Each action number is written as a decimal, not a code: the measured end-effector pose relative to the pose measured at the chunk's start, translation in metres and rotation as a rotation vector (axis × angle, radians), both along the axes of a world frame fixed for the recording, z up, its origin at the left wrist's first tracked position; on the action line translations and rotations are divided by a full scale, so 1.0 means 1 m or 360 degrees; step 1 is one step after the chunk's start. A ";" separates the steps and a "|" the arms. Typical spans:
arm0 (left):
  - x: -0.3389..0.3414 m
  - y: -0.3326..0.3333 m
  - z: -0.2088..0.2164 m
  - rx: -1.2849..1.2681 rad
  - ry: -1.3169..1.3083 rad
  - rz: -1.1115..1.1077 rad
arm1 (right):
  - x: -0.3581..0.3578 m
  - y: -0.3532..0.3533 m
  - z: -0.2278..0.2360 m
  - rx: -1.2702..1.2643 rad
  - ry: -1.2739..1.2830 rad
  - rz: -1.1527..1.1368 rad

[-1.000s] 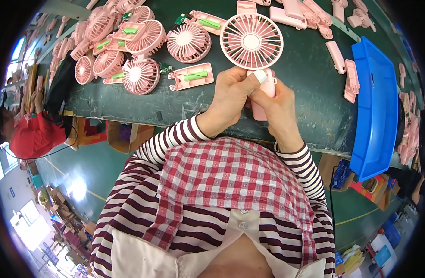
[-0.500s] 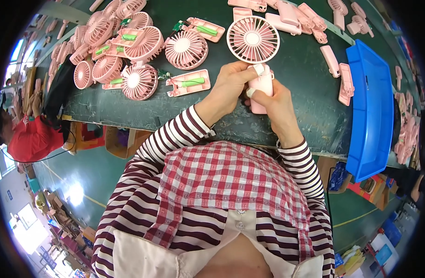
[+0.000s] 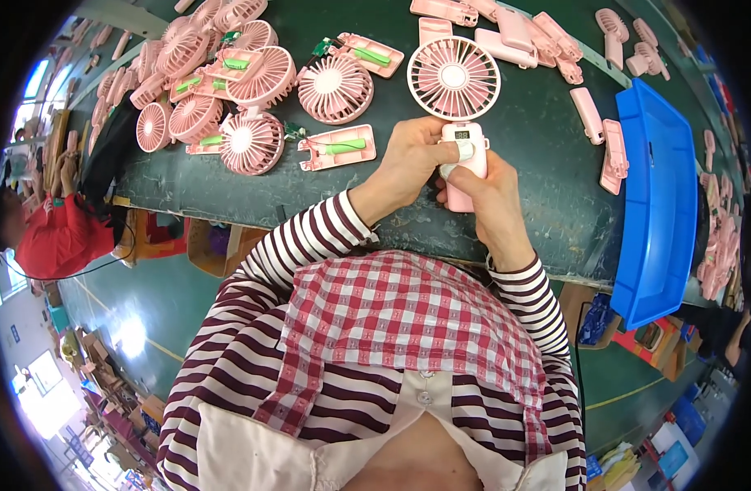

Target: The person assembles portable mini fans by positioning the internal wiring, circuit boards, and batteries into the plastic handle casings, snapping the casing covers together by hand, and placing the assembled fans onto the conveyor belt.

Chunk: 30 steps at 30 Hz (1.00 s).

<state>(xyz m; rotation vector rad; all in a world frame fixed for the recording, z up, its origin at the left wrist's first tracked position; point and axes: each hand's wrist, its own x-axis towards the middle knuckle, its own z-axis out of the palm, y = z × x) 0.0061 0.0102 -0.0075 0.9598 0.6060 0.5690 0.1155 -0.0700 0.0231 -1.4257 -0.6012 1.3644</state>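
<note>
A pink handheld fan (image 3: 454, 77) lies between my two hands, its round caged head pointing away from me and its handle toward me. My left hand (image 3: 408, 164) grips the handle's upper left side, thumb pressed on its front. From the right, my right hand (image 3: 492, 190) wraps the lower handle, with its thumb also on the front. Both thumbs have whitish covers on their tips. A small dark display shows near the top of the handle, above the thumbs. The fingers behind the handle are hidden.
Several fan heads (image 3: 335, 87) with open handle halves, green batteries and circuit boards crowd the left. An open handle half (image 3: 338, 147) lies nearer. Handle shells (image 3: 506, 47) lie at the back right, beside a blue tray (image 3: 658, 204). A person in red (image 3: 65, 237) sits far left.
My left thumb has moved down the handle, and the dark display near its top is now uncovered. Both hands keep hold of the fan.
</note>
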 end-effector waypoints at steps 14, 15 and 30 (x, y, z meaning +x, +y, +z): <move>-0.003 0.009 0.022 -0.0234 -0.0202 -0.0127 | 0.027 -0.004 -0.023 0.0368 0.1311 0.0157; -0.003 0.009 0.023 -0.0247 -0.0209 -0.0115 | 0.026 -0.005 -0.022 0.0326 0.1221 0.0148; -0.031 -0.037 0.018 -0.0212 -0.0004 -0.1033 | 0.056 0.026 0.008 0.0374 -0.0512 0.0205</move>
